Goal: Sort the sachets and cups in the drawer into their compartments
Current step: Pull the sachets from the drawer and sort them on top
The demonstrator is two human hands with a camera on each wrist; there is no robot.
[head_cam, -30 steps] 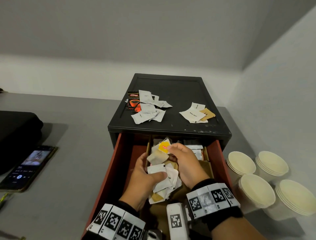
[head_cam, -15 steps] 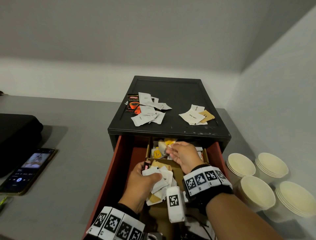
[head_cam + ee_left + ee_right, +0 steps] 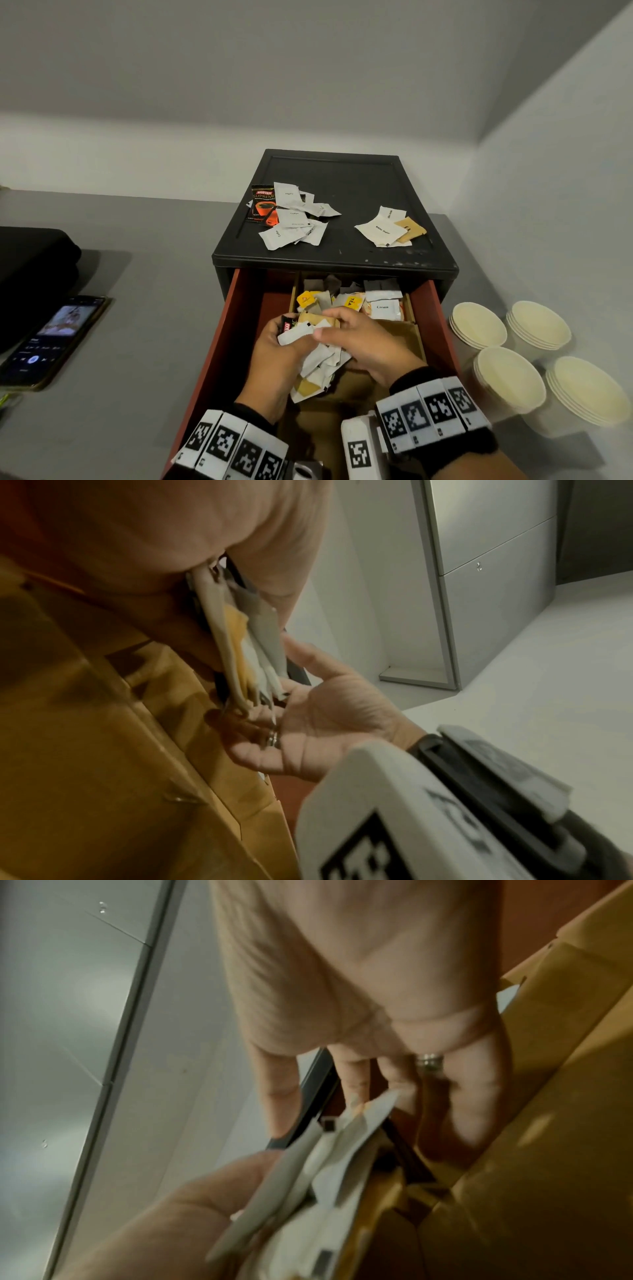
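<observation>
Sachets (image 3: 317,356) bunched in my left hand (image 3: 277,363), fingers clamped | right hand (image 3: 363,342) fingers relaxed, touching the bunch | over open drawer (image 3: 219,342)

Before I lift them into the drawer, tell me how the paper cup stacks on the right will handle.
The paper cup stacks look thin-walled, so probably light and easily crushed by a firm squeeze. They stand upright, packed closely, so a sideways push on one may knock over its neighbours. The cups are nested, so gripping only the top one might pull it free.

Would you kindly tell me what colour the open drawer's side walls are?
Reddish-brown; the drawer's side walls show best in the head view.
</observation>
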